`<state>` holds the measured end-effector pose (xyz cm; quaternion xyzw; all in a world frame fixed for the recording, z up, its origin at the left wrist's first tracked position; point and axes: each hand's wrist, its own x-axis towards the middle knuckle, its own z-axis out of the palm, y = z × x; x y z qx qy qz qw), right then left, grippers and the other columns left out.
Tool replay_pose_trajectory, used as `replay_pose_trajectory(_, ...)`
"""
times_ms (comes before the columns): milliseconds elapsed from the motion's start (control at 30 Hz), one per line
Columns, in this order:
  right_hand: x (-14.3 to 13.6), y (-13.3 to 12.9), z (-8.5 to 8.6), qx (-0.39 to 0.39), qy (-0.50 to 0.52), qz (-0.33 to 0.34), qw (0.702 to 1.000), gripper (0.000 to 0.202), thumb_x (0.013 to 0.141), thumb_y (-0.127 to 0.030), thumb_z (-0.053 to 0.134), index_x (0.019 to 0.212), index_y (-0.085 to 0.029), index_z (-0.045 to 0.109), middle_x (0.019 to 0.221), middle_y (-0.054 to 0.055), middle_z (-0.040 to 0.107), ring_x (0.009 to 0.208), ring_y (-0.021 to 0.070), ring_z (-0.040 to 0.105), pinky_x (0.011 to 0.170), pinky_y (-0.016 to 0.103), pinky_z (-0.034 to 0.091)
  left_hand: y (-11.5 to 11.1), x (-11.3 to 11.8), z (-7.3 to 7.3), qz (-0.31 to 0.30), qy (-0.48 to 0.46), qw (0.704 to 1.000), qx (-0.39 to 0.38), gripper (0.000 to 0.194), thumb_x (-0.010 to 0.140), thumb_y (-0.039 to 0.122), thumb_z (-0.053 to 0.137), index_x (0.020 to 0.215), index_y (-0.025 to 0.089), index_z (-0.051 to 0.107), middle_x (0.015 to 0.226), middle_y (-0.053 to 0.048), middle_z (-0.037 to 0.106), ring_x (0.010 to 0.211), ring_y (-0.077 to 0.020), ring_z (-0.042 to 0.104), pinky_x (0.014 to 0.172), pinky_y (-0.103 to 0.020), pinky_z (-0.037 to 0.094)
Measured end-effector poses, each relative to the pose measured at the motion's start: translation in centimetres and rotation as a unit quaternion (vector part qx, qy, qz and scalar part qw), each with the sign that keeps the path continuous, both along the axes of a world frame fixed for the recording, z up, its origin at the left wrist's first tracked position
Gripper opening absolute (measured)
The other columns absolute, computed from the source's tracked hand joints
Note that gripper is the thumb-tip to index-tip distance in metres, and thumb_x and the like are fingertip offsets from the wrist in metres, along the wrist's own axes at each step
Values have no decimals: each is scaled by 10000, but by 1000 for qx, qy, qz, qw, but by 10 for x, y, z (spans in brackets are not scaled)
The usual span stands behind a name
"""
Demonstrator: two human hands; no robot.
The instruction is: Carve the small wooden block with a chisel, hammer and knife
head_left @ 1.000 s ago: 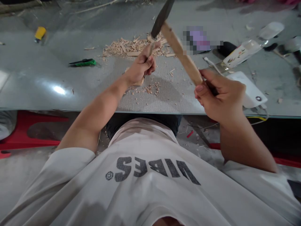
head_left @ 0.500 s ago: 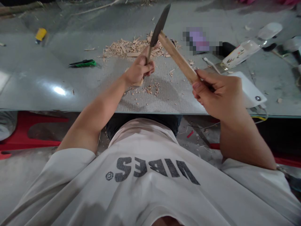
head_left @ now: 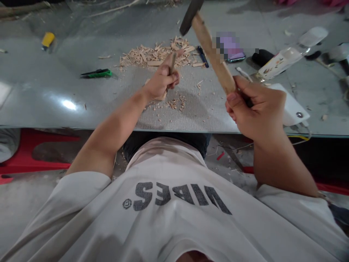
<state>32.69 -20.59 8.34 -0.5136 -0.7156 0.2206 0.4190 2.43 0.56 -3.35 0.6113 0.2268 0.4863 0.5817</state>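
My right hand point(head_left: 253, 105) grips the wooden handle of a hammer point(head_left: 214, 54), whose dark head is raised at the top of the view. My left hand point(head_left: 165, 78) is closed round an upright chisel-like tool point(head_left: 172, 62) with a thin shaft. Under that hand lies a light piece of wood point(head_left: 163, 96), mostly covered by the fingers. Small crumbs of wood point(head_left: 178, 103) are scattered just right of it. Behind my left hand spreads a heap of wood shavings point(head_left: 139, 56). The hammer head is apart from the tool.
On the grey table point(head_left: 109, 109) lie a green cutter point(head_left: 99, 73) and a yellow object point(head_left: 47, 40) at left. Further right are a dark blue pen-like item point(head_left: 203, 56), a phone point(head_left: 231, 47), a clear bottle point(head_left: 280, 63) and a white device point(head_left: 291, 107) with a cable.
My right hand has lifted the hammer up and slightly right, so its head has come away from the top of the held tool. My left hand has stayed in place.
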Motion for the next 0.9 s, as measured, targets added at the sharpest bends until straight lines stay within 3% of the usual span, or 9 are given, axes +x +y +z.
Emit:
replay_pose_trajectory(100,2,2,-9,-19,-17,1,1000,340,1193,-708,863,1254,-375,898,851,36,728,745,256,643,726,458,543,1,2,-2,14,-19,1000,6,559,1063,248,842,1608,325,749,737,81,401,634,-218,459,620,-341,273)
replay_pose_trajectory(233,1,12,-33,16,-38,-2,999,343,1156,-646,896,1380,-391,947,895,23,789,730,249,656,728,459,568,4,0,-6,-1,-11,1000,21,549,1177,249,871,1702,315,724,763,90,414,665,-195,387,642,-349,297)
replay_pose_trajectory(400,-12,36,-55,38,-70,16,997,335,1095,-589,954,1369,-396,949,982,42,878,799,293,770,803,500,656,-3,-8,-5,-13,22,998,61,579,1094,501,939,1632,311,845,866,33,529,696,-202,485,673,-356,285)
replay_pose_trajectory(467,-18,45,-58,41,-83,16,996,342,1099,-566,954,1398,-402,941,1020,53,891,852,319,806,859,528,676,-8,-7,-2,-16,25,997,70,590,1096,590,904,1614,311,854,872,25,519,677,-199,467,678,-346,275)
replay_pose_trajectory(600,-27,59,-58,44,-123,37,991,294,1081,-467,963,1365,-391,941,1101,66,917,983,356,865,947,547,683,-16,2,4,-12,6,997,78,583,1174,742,740,1510,279,853,805,21,488,623,-194,299,645,-360,223)
replay_pose_trajectory(733,-19,60,-49,54,-136,67,987,286,1084,-399,915,1368,-375,933,1243,79,953,1073,362,872,1016,553,699,-16,10,9,-9,-28,999,25,686,1062,646,662,1636,293,791,746,20,495,590,-230,227,599,-386,176)
replay_pose_trajectory(833,17,56,-39,76,-143,-2,987,318,1102,-358,927,1416,-306,926,1309,138,931,1187,355,867,1154,538,685,-15,10,13,6,-31,999,-7,913,921,544,662,1792,274,710,698,40,436,587,-250,223,608,-390,197)
replay_pose_trajectory(900,53,54,-36,84,-205,-160,962,420,1081,-220,920,1501,-234,909,1417,181,902,1341,350,836,1287,515,627,-14,7,14,12,-27,999,-13,979,878,521,671,1824,268,695,708,31,422,601,-269,319,649,-398,264)
